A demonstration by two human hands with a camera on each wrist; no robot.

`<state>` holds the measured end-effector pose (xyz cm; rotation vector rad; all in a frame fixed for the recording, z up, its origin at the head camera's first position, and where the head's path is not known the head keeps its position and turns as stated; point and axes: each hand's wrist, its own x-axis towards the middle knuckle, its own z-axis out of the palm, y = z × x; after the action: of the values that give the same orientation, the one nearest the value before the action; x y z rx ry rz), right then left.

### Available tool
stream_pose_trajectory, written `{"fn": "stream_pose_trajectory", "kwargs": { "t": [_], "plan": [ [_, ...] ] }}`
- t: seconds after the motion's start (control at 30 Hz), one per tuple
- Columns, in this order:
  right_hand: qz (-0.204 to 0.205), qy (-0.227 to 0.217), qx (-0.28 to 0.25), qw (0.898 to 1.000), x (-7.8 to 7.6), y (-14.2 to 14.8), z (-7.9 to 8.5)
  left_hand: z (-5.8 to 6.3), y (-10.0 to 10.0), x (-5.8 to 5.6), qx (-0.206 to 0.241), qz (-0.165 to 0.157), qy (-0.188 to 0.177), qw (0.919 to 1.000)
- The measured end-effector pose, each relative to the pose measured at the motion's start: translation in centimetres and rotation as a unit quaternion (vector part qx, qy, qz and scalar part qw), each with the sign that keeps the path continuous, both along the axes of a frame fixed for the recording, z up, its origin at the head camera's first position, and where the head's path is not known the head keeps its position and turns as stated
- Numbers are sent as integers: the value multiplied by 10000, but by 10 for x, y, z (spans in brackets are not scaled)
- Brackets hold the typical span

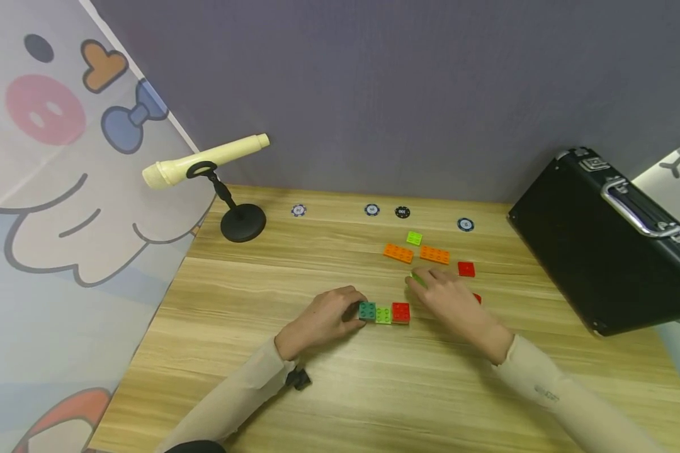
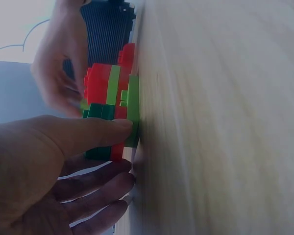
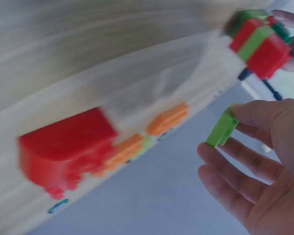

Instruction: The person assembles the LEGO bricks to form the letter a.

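Observation:
My left hand (image 1: 324, 318) grips the left end of a small toy-brick assembly on the table, thumb on the near side. A light green base (image 2: 133, 105) runs along its bottom. On the left stands a dark green brick (image 1: 367, 310) over a red layer (image 2: 117, 149). At the other end, a red brick (image 1: 400, 313) tops a light green layer (image 2: 113, 85). Between these ends, light green studs (image 1: 383, 315) show. Just right of the assembly, my right hand (image 1: 446, 299) pinches a small light green brick (image 3: 221, 127) between thumb and fingers.
Beyond the right hand lie two orange bricks (image 1: 398, 253), a light green brick (image 1: 414, 238) and a red square brick (image 1: 466, 268). A rounded red brick (image 3: 68, 139) is partly hidden in the head view. Several chips (image 1: 402, 212), a microphone stand (image 1: 242, 222) and a black case (image 1: 595, 239) stand farther out.

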<state>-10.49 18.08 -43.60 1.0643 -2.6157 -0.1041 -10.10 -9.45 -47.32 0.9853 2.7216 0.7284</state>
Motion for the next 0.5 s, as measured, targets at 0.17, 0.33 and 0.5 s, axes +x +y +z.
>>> {"fn": "stream_pose_trajectory", "kwargs": {
  "t": [0.17,0.33,0.5],
  "plan": [
    [413,-203,-260,9986,11,-16,9,1,-1,-1,20,15,-3,10000],
    [870,-697,-430,9928,18,-33,13,1,-1,-1,4,33,11,10000],
    [1327,-855,-519,9861,20,-45,7,1,-1,-2,76,42,-64,9999]
  ]
}}
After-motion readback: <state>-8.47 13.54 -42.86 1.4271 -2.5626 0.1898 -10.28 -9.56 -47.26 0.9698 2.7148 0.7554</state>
